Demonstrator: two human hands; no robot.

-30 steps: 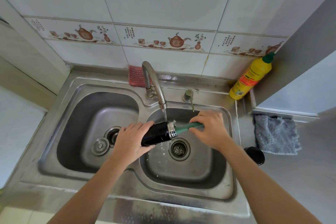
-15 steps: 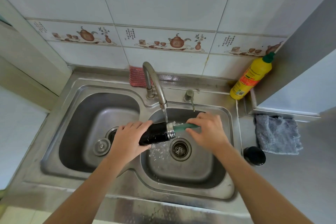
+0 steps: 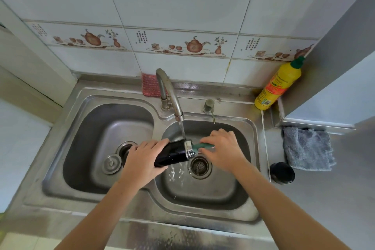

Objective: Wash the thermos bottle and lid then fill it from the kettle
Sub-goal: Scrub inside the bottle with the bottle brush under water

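A black thermos bottle (image 3: 173,153) with a steel neck lies on its side over the right sink basin (image 3: 205,191). My left hand (image 3: 142,160) grips its body. My right hand (image 3: 221,151) holds a green brush handle (image 3: 203,146) that goes into the bottle's mouth. Water runs from the faucet (image 3: 168,91) onto the steel neck. The black lid (image 3: 282,173) stands on the counter right of the sink. No kettle is in view.
A yellow detergent bottle (image 3: 278,85) leans in the back right corner. A grey cloth (image 3: 307,148) lies on the counter beside the lid. A red scouring pad (image 3: 150,85) rests behind the faucet. The left basin (image 3: 97,138) holds a loose drain plug (image 3: 111,163).
My right hand has slid the brush handle a little further into the bottle's mouth. The bottle stays under the running water, held in the same place.
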